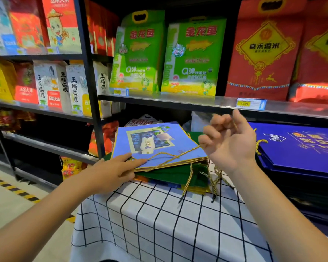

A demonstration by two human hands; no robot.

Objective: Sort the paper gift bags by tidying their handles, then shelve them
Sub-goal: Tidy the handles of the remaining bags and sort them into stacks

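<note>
A light blue paper gift bag point(151, 142) with a blueberry picture lies flat on top of a small pile. A green bag point(170, 174) lies under it. My left hand point(112, 171) presses flat on the blue bag's near left corner, fingers straight. A gold rope handle point(170, 155) lies across the bag's near edge and runs up to my right hand point(229, 140). That hand is raised above the bag's right side, palm toward me, fingers curled, pinching the rope's end. More rope handles point(214, 178) dangle from the lower bags over the table.
The pile rests on a table with a white black-grid cloth point(159, 220). Dark blue gift bags point(299, 148) are stacked flat on the shelf to the right. A metal shelf point(178, 102) above carries green and red rice packs. Black shelving stands at left.
</note>
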